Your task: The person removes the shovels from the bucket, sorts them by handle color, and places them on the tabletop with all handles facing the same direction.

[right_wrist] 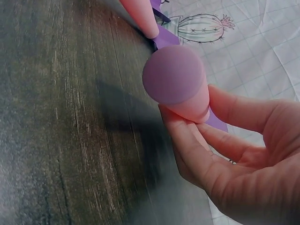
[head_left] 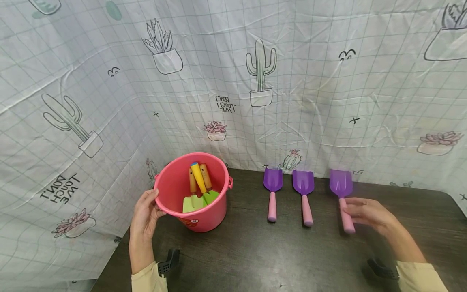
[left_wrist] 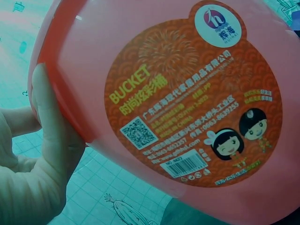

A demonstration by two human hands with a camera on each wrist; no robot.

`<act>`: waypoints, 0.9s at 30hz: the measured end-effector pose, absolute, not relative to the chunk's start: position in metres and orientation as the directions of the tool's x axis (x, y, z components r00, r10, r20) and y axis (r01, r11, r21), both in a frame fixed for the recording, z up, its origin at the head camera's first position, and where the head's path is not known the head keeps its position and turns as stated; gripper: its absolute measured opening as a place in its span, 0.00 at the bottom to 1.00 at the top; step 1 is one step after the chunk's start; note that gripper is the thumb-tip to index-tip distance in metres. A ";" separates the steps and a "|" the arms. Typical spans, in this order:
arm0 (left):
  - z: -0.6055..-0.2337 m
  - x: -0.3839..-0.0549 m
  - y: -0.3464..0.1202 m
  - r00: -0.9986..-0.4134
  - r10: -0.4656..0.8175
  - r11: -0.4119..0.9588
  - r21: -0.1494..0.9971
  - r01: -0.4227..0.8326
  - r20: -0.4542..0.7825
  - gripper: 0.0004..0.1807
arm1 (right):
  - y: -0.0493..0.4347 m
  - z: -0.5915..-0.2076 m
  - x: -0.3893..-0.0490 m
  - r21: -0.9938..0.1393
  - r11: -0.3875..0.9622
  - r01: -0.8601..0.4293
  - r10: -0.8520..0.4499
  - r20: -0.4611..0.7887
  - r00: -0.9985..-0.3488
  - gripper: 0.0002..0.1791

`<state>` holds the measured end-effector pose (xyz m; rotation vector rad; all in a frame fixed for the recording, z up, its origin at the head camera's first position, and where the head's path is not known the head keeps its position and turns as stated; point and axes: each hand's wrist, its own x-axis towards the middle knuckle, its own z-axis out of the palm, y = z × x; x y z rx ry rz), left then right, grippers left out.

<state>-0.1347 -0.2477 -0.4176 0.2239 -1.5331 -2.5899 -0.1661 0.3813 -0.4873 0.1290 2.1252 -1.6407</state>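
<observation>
My left hand (head_left: 144, 211) grips the rim of a pink bucket (head_left: 215, 217) on its left side, and the bucket leans a little towards me. Several small garden tools stand inside it, among them one with a yellow handle (head_left: 198, 178) and blue tip, and others with wooden handles (head_left: 206, 177). In the left wrist view the bucket's orange label (left_wrist: 192, 98) faces the camera. My right hand (head_left: 368, 213) pinches the pink handle (right_wrist: 187, 103) of the rightmost purple toy shovel (head_left: 341, 183) between thumb and fingers. Whether that shovel touches the table cannot be told.
Two more purple shovels with pink handles, a left one (head_left: 273, 180) and a middle one (head_left: 303, 182), lie side by side between bucket and right hand. A dark wooden table (head_left: 255, 259) carries everything. Behind it hangs a white cloth (head_left: 306, 121) with cactus drawings.
</observation>
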 end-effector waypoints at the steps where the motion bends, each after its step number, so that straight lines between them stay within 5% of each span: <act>1: -0.417 -0.135 -0.248 -0.982 -0.178 -0.484 0.875 0.031 -0.063 0.06 | 0.381 -0.487 -0.166 -0.893 0.298 0.338 -0.194 -0.403 -0.894 0.41; 27: -0.417 -0.135 -0.249 -0.983 -0.172 -0.494 0.869 0.027 -0.068 0.06 | 0.376 -0.486 -0.171 -0.867 0.396 0.302 -0.178 -0.395 -0.901 0.34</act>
